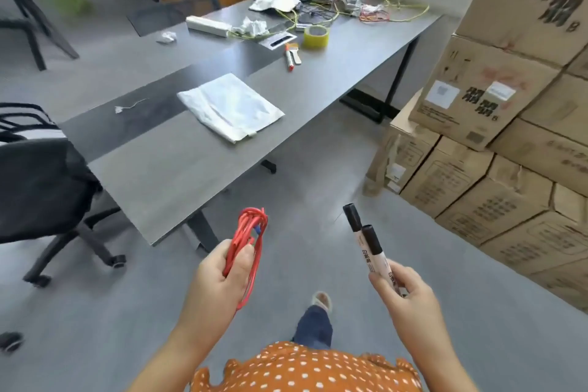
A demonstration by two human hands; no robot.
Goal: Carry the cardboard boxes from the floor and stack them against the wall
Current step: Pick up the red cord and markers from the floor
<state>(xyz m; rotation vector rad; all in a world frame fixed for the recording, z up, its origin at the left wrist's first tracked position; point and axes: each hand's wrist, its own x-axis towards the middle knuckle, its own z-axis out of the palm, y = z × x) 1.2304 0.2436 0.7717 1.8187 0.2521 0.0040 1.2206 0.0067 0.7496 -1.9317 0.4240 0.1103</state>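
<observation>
Left hand: the left hand (222, 270) is gripping a coil of red wire (249, 245), fingers curled round the loops, held out over the floor (95, 321).
Right hand: the right hand (402, 291) is pinching two black-capped markers (369, 245) between thumb and fingers, caps pointing up and away.
Cardboard boxes: the cardboard boxes (496, 188) are standing stacked in several layers at the right of the view, the lowest row resting on the floor; neither hand is touching them.
Table: a grey table (197, 162) is standing ahead, to the left of the stack.
Table load: it is carrying a folded white bag (230, 106), a roll of yellow tape (315, 36), a white power strip (208, 25) and tangled wires (356, 6) at the far end.
Chair: a black office chair (41, 188) is standing at the table's left corner.
Person: an orange dotted top (305, 369) is showing at the bottom edge, with one foot (322, 300) stepping forward.
</observation>
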